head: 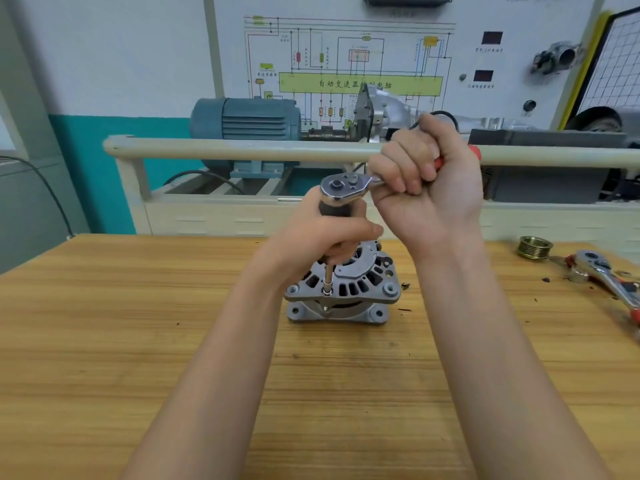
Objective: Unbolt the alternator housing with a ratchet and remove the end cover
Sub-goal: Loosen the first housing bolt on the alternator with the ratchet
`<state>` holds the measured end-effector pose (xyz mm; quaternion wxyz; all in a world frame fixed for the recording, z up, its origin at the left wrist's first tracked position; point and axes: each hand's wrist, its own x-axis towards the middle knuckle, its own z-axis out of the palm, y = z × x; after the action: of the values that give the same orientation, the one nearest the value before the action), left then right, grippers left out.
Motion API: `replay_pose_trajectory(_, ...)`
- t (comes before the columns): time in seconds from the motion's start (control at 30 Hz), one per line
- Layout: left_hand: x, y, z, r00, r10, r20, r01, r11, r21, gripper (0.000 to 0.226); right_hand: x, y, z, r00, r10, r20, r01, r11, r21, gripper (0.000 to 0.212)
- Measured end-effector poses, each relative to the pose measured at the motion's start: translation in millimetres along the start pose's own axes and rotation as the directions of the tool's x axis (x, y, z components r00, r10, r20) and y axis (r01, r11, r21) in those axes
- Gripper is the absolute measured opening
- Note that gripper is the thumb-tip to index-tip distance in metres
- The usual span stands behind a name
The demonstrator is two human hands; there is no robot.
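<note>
- Wooden desk [104, 341] in a workshop holds the alternator [341, 292], standing in the middle.
- My left hand [322, 244] curls its grip round the extension bar [328, 271], which sits on a housing bolt.
- My right hand [426, 178] squeezes the ratchet [346, 188] handle.
- If the bar tilts, I think the socket could slip off.
- Wall board [360, 84] writing is too blurry to read.

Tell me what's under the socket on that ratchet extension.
The socket sits on a bolt at the near edge of the alternator end cover. The bolt head itself is covered by the socket; only a bit of bolt shows below the flange.
</note>
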<state>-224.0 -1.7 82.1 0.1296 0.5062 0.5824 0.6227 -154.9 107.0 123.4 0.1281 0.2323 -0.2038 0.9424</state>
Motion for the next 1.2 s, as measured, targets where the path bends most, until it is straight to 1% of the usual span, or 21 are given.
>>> replay_pose_trajectory(0.07,2.6,0.3,5.5,0.997,-0.010,-0.079,0.012,1.000,0.022,0.043,-0.1,-0.5,0.2,0.999,-0.028,-0.036,0.029,0.999,0.042,0.055)
replay_pose_trajectory(0.13,6.4,0.0,13.1,0.969,0.017,-0.245,-0.005,0.999,0.049,0.040,-2.6,4.0,2.8,0.978,-0.181,-0.100,0.181,0.983,-0.006,0.049)
replay_pose_trajectory(0.23,12.1,-3.6,20.4,0.837,0.024,-0.547,-0.020,1.000,0.013,0.037,-10.8,23.3,9.7,0.900,-0.415,-0.131,0.395,0.905,-0.155,0.043)
replay_pose_trajectory(0.27,12.8,-4.1,21.2,0.799,0.025,-0.601,-0.025,1.000,0.008,0.035,-13.0,29.8,11.2,0.880,-0.458,-0.123,0.434,0.883,-0.179,0.043)
replay_pose_trajectory(0.3,12.5,-3.8,20.6,0.788,0.028,-0.615,-0.026,1.000,0.012,0.032,-14.0,33.9,12.0,0.870,-0.480,-0.110,0.456,0.870,-0.188,0.043)
replay_pose_trajectory(0.33,11.3,-3.1,18.2,0.806,0.023,-0.591,-0.016,1.000,0.017,0.029,-13.7,34.7,12.5,0.872,-0.480,-0.098,0.457,0.869,-0.192,0.044)
replay_pose_trajectory(0.37,9.8,-2.6,14.1,0.852,0.016,-0.523,-0.008,1.000,0.016,0.029,-12.3,32.4,12.2,0.886,-0.455,-0.087,0.433,0.880,-0.192,0.044)
replay_pose_trajectory(0.43,4.8,-1.5,3.1,0.961,0.035,-0.274,-0.034,0.999,0.007,0.031,-7.5,21.3,9.5,0.943,-0.329,-0.054,0.316,0.934,-0.167,0.047)
replay_pose_trajectory(0.47,2.0,-1.0,-2.0,0.989,0.049,-0.143,-0.049,0.999,0.009,0.030,-5.0,15.2,7.1,0.971,-0.239,-0.030,0.232,0.962,-0.146,0.050)
replay_pose_trajectory(0.53,-2.8,0.3,-7.1,0.999,0.040,0.032,-0.042,0.998,0.045,0.028,-1.7,6.5,2.0,0.998,-0.065,0.018,0.066,0.993,-0.094,0.054)
replay_pose_trajectory(0.6,-3.4,0.7,-4.3,0.999,0.008,0.039,-0.011,0.996,0.088,0.035,-0.2,3.6,-0.6,0.999,0.022,0.042,-0.021,1.000,-0.022,0.056)
replay_pose_trajectory(0.67,0.8,0.3,2.2,0.996,-0.001,-0.089,0.007,0.998,0.063,0.041,-0.2,3.6,-0.3,1.000,-0.031,-0.001,0.031,0.999,0.022,0.055)
replay_pose_trajectory(0.73,6.2,0.5,10.7,0.958,0.008,-0.287,0.004,0.999,0.043,0.039,-2.9,8.5,2.3,0.975,-0.206,-0.081,0.205,0.978,-0.023,0.050)
replay_pose_trajectory(0.83,12.8,-3.0,20.9,0.813,0.041,-0.581,-0.034,0.999,0.023,0.041,-10.2,25.1,8.9,0.896,-0.427,-0.119,0.409,0.900,-0.149,0.047)
replay_pose_trajectory(0.9,13.6,-4.0,24.4,0.742,0.066,-0.667,-0.055,0.998,0.036,0.041,-12.1,31.5,11.0,0.881,-0.460,-0.109,0.438,0.881,-0.177,0.047)
replay_pose_trajectory(0.93,12.7,-3.8,23.7,0.746,0.070,-0.662,-0.061,0.997,0.036,0.038,-11.2,30.5,11.0,0.891,-0.442,-0.104,0.421,0.890,-0.174,0.047)
replay_pose_trajectory(0.97,11.3,-3.3,20.9,0.783,0.065,-0.618,-0.060,0.998,0.028,0.034,-9.2,26.9,10.2,0.910,-0.402,-0.099,0.384,0.909,-0.163,0.047)
replay_pose_trajectory(1.03,7.5,-3.1,10.9,0.905,0.061,-0.421,-0.056,0.998,0.025,0.031,-4.4,14.5,6.7,0.958,-0.272,-0.086,0.261,0.958,-0.121,0.048)
replay_pose_trajectory(1.1,2.3,-1.9,2.5,0.982,0.065,-0.178,-0.053,0.996,0.070,0.033,-0.4,3.6,1.6,0.993,-0.105,-0.049,0.101,0.992,-0.072,0.052)
replay_pose_trajectory(1.17,-0.6,-0.5,1.6,0.998,0.051,-0.045,-0.048,0.997,0.064,0.034,1.0,-1.1,-1.7,1.000,0.027,0.001,-0.027,0.999,-0.024,0.052)
replay_pose_trajectory(1.2,-0.4,-0.3,3.1,0.998,0.047,-0.050,-0.045,0.998,0.051,0.036,1.2,-1.6,-2.4,0.999,0.048,0.008,-0.048,0.999,-0.003,0.052)
